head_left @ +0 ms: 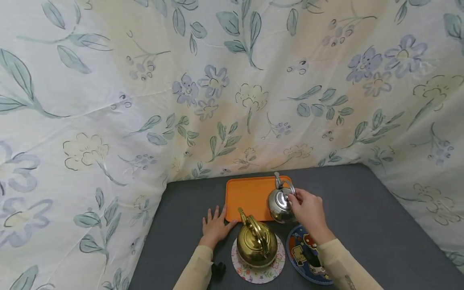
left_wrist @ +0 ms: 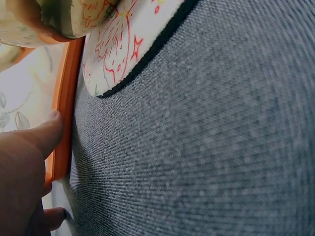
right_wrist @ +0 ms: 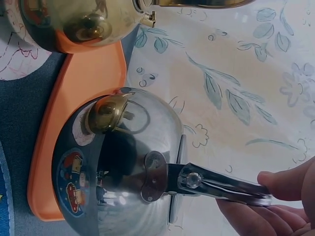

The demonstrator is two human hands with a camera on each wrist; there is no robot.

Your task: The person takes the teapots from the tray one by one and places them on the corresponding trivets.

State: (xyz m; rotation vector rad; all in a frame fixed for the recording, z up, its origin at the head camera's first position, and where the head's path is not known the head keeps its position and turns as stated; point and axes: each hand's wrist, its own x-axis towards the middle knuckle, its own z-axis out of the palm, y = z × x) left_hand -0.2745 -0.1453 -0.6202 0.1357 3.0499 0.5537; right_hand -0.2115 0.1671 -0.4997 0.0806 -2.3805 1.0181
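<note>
My right hand (head_left: 310, 210) grips the arched handle (right_wrist: 231, 184) of a shiny silver kettle (head_left: 280, 206), thumb on one side and fingers curled round the other. The kettle overlaps the right end of an orange tray (head_left: 248, 197) in the head view, its spout pointing to the back. At the tray's front left corner my left hand (head_left: 214, 230) lies with its fingers spread, the thumb (left_wrist: 49, 129) at the tray's edge in the left wrist view. Just right of that hand, a gold kettle (head_left: 253, 246) stands on a round floral mat (head_left: 259, 277).
A round blue cartoon mat (head_left: 299, 257) lies at the front right, partly hidden under my right forearm. Beside my left sleeve is a small black object (head_left: 218, 270). Floral cloth (head_left: 232, 133) hangs behind and along both sides of the dark grey tabletop (head_left: 362, 217).
</note>
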